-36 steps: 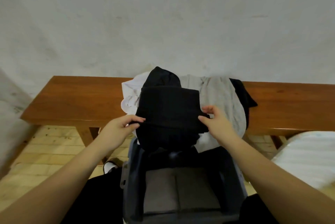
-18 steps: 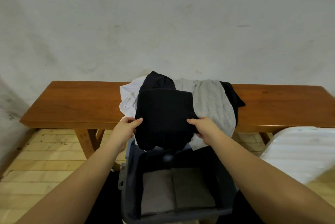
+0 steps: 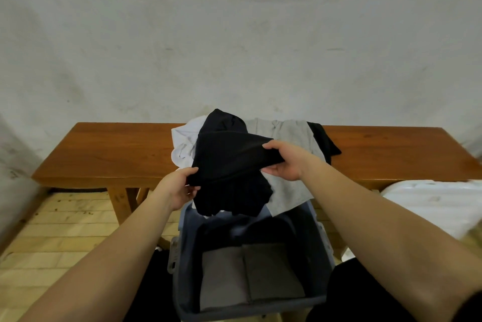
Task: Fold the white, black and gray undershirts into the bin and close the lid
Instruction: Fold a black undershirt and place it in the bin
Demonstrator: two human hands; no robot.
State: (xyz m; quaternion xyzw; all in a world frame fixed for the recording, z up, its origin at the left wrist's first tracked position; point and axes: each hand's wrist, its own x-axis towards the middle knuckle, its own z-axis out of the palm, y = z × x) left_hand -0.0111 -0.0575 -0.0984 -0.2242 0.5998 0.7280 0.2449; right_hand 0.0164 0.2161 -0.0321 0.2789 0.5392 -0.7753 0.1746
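Black shirt (image 3: 229,165), folded, held above the bin (image 3: 182,230): left hand (image 3: 180,186) pinches its lower-left edge, right hand (image 3: 284,162) grips the right end w/ curled fingers. Gray shirt (image 3: 289,186) just behind right hand, white shirt (image 3: 184,144) behind left. Gray folded cloth (image 3: 250,277) in bin btm. No legible writing.

Head-worn view, forward and down

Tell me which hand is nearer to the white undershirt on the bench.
Left. The left hand grips the black undershirt just below the white undershirt; the right hand grips its far side, over the gray undershirt.
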